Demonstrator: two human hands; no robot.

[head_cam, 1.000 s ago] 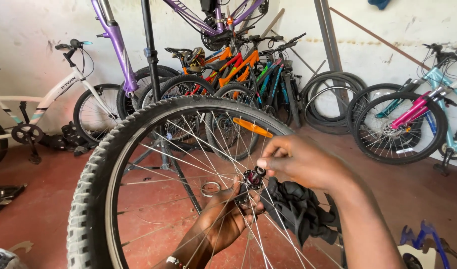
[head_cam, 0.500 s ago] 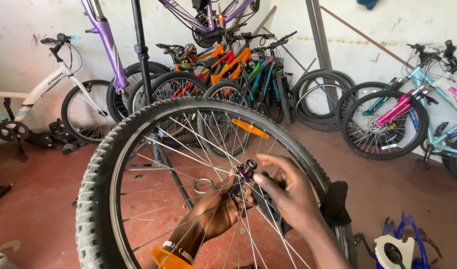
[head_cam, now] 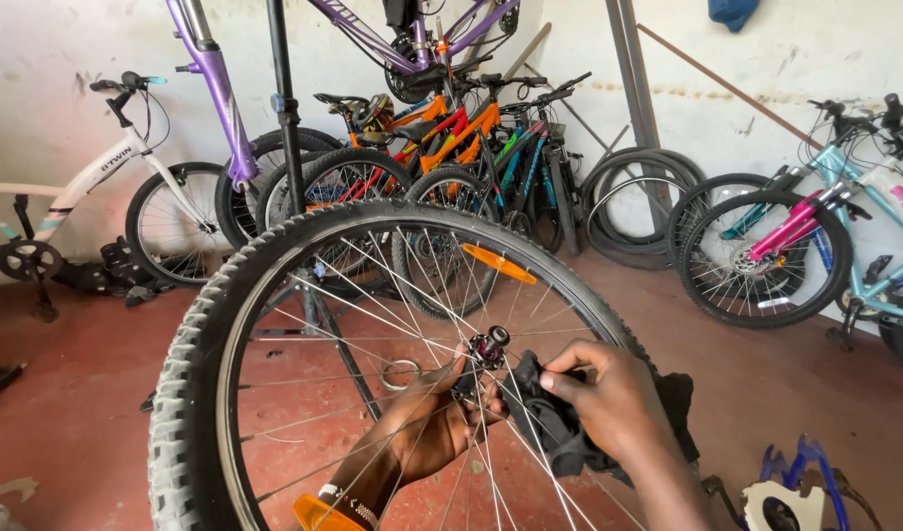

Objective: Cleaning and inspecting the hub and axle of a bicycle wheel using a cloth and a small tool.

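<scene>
upright bicycle wheel (head_cam: 191,334) in front, hub (head_cam: 489,347) between both hands. left hand (head_cam: 434,425) closed around hub behind spokes; right hand (head_cam: 614,393) pinching dark rag (head_cam: 555,433) just beside it.

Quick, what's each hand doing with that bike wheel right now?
Left hand: behind the spokes, fingers closed around the wheel hub.
Right hand: closed, pinching a dark rag beside the hub.

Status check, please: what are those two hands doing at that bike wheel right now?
Left hand gripping wheel at hub. Right hand pressing dark rag beside hub. Spokes between them.
</scene>
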